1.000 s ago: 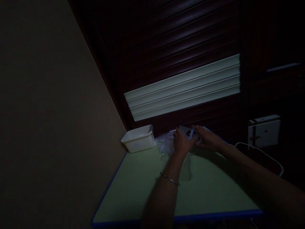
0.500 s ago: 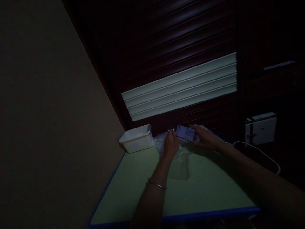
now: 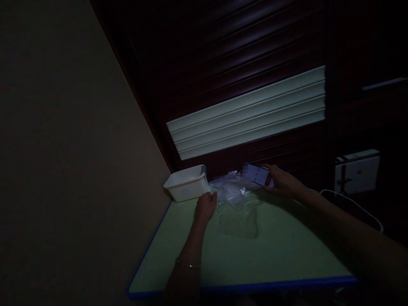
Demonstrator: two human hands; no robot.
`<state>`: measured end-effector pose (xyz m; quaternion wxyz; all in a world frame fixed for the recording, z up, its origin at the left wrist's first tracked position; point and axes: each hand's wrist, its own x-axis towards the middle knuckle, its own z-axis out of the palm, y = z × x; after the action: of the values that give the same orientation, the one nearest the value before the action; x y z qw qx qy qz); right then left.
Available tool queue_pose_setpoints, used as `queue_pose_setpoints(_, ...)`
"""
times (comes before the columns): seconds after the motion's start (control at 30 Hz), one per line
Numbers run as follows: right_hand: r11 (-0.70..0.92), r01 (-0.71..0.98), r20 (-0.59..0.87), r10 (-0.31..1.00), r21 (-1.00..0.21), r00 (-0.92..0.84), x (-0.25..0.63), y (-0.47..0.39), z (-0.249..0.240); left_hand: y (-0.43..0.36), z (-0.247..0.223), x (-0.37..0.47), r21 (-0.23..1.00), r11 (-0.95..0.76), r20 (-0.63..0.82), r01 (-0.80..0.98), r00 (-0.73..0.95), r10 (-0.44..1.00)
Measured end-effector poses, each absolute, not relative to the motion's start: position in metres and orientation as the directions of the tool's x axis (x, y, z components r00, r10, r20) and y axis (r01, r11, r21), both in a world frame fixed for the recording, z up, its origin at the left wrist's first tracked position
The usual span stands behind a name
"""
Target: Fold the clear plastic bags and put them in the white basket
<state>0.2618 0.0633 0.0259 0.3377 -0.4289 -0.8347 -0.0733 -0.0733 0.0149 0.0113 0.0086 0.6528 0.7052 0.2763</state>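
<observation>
Plastic bags point(image 3: 234, 193) beside left hand point(image 3: 206, 207); right hand point(image 3: 282, 183) holds phone point(image 3: 257, 174).

a lit phone point(image 3: 259, 175) tilts above clear plastic bags point(image 3: 234, 193) (crumpled, heaped) at the green table's far edge.

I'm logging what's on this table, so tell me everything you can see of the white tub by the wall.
The white tub is a small, rectangular, open-topped bin that looks like plastic, with a flared rim and slightly tapered sides. It stands upright at the far left corner of the green table, beside the beige wall. Its inside is too dim to read. Crumpled clear plastic bags lie beside it; no hand touches it.
</observation>
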Motion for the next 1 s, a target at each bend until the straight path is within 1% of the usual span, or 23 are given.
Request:
queue_pose_setpoints(0.17,0.588,0.792,0.609,0.692,-0.165,-0.387,0.269,0.072,0.021,0.015,0.006,-0.073,0.358,0.042,0.306,0.933,-0.160,0.939)
queue_pose_setpoints(0.3,0.495,0.847,0.578,0.755,-0.194,-0.309,0.275,0.077,0.018,0.017,0.004,-0.073,0.326,0.067,0.290,0.943,-0.167,0.942)
queue_pose_setpoints(0.37,0.418,0.884,0.549,0.799,-0.211,-0.246,0.279,0.076,0.020,0.018,0.004,-0.073,0.319,0.080,0.271,0.945,-0.171,0.947)
queue_pose_setpoints(0.5,0.230,0.940,0.460,0.883,-0.251,-0.093,0.288,0.071,0.023,0.019,0.002,-0.074,0.341,0.078,0.259,0.937,-0.173,0.950)
queue_pose_setpoints(0.63,0.000,0.946,0.307,0.946,-0.325,0.106,0.300,0.073,0.020,0.020,-0.001,-0.075,0.344,0.072,0.260,0.936,-0.169,0.951)
queue_pose_setpoints(0.73,-0.118,0.917,0.199,0.958,-0.382,0.205,0.309,0.081,0.013,0.020,-0.001,-0.075,0.340,0.081,0.253,0.937,-0.174,0.952)
queue_pose_setpoints(0.83,-0.162,0.894,0.129,0.964,-0.418,0.234,0.315,0.087,0.006,0.019,0.000,-0.074,0.344,0.081,0.244,0.935,-0.173,0.954)
queue_pose_setpoints(1.0,-0.185,0.884,0.086,0.966,-0.430,0.244,0.320,0.094,-0.001,0.018,0.002,-0.073,0.345,0.092,0.240,0.934,-0.182,0.953)
